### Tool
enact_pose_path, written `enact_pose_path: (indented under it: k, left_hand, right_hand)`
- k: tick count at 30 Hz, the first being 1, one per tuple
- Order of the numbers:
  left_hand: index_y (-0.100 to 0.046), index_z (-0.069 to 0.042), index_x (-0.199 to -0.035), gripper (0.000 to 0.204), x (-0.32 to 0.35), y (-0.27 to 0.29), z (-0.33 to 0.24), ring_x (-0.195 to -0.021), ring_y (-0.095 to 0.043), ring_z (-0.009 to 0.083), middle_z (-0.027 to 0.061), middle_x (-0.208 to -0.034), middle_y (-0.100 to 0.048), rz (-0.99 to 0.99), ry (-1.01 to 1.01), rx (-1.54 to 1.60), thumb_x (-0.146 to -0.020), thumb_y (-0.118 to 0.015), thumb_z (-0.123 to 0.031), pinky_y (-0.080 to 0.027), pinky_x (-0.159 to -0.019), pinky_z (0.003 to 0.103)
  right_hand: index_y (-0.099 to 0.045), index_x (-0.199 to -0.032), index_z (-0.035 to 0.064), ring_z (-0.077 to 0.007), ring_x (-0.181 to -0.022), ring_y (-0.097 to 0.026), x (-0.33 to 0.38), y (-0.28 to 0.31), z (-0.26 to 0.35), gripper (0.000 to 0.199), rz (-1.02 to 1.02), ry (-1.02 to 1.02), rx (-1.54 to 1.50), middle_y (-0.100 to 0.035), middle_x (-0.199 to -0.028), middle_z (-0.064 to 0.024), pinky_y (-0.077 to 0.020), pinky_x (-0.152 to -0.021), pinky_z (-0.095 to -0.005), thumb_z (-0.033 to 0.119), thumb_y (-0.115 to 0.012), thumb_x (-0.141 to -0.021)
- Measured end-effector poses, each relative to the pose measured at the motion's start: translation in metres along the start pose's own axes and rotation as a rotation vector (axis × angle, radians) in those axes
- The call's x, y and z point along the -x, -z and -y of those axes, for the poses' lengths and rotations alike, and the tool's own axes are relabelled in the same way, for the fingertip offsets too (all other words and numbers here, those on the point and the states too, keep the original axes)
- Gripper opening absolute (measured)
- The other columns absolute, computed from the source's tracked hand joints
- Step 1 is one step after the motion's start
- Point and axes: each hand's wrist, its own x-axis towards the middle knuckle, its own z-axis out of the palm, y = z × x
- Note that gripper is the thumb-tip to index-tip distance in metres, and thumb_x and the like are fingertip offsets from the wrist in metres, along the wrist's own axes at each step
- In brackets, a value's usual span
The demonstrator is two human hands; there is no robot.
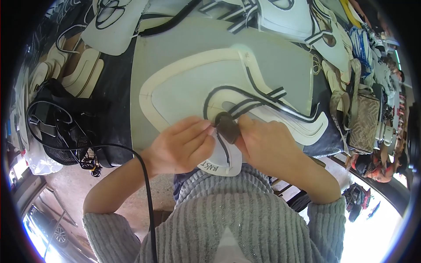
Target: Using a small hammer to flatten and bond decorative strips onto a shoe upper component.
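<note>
A large pale grey and cream shaped panel, with black piping and striped straps, lies on a grey board in front of me. My left hand rests flat on its near edge, fingers together and pointing right. My right hand pinches a small dark grey tab where the black trim curls round. Both thumbs meet at that tab. The panel's near tip hangs over the board's edge toward my grey ribbed sweater.
More cut panels of the same kind are stacked along the far edge and right side. A black mesh basket with cables sits at left. A black cable runs over my left forearm. A patterned bag lies right.
</note>
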Motion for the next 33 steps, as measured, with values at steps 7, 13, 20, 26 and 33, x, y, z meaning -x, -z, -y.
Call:
enact_pose_path:
  k: [7, 13, 20, 26, 33]
  left_hand:
    - [-0.061, 0.002, -0.084, 0.018, -0.004, 0.002, 0.0, -0.091, -0.069, 0.0273, 0.0134, -0.09, -0.069, -0.039, 0.032, 0.04, -0.069, -0.07, -0.002, -0.057, -0.086, 0.038]
    - [-0.061, 0.004, -0.084, 0.018, -0.001, -0.001, 0.0, -0.091, -0.069, 0.0282, 0.0141, -0.088, -0.069, -0.056, 0.016, 0.021, -0.068, -0.07, -0.001, -0.058, -0.083, 0.039]
    - [-0.06, -0.001, -0.105, 0.033, -0.001, 0.0, 0.006, -0.097, -0.069, 0.0268, 0.0105, -0.101, -0.07, -0.009, 0.334, 0.307, -0.076, -0.076, -0.002, -0.054, -0.092, 0.046]
    - [-0.062, -0.006, -0.099, 0.025, 0.0, 0.0, 0.004, -0.098, -0.066, 0.0234, 0.0083, -0.097, -0.068, 0.044, 0.044, 0.099, -0.074, -0.068, -0.007, -0.052, -0.096, 0.044]
    - [-0.061, -0.005, -0.09, 0.019, 0.001, -0.001, 0.004, -0.097, -0.066, 0.025, 0.0107, -0.094, -0.069, 0.042, -0.062, 0.007, -0.072, -0.069, -0.009, -0.054, -0.092, 0.041]
  right_hand:
    - [-0.053, -0.084, -0.0003, -0.0325, -0.053, -0.063, 0.0, -0.002, 0.003, 0.037, 0.092, -0.051, -0.008, -0.062, -0.063, -0.0138, -0.0488, -0.045, -0.0388, 0.033, -0.056, -0.099]
    - [-0.052, -0.084, 0.0004, -0.0329, -0.053, -0.064, 0.003, -0.005, -0.002, 0.038, 0.053, 0.0, -0.027, -0.062, -0.062, -0.0143, -0.0486, -0.047, -0.0403, 0.036, -0.056, -0.098]
    - [-0.053, -0.085, 0.0007, -0.0337, -0.054, -0.064, 0.005, -0.003, 0.0, 0.038, 0.106, -0.01, -0.043, -0.063, -0.063, -0.0142, -0.0492, -0.049, -0.0418, 0.036, -0.056, -0.098]
    - [-0.054, -0.087, 0.0004, -0.0341, -0.055, -0.064, 0.007, -0.002, -0.003, 0.036, 0.117, -0.05, -0.092, -0.063, -0.062, -0.0145, -0.0502, -0.05, -0.0425, 0.035, -0.057, -0.098]
    - [-0.054, -0.086, 0.0005, -0.0346, -0.053, -0.063, 0.008, -0.004, -0.004, 0.034, -0.018, -0.018, -0.103, -0.063, -0.063, -0.0148, -0.0498, -0.049, -0.0434, 0.033, -0.057, -0.097]
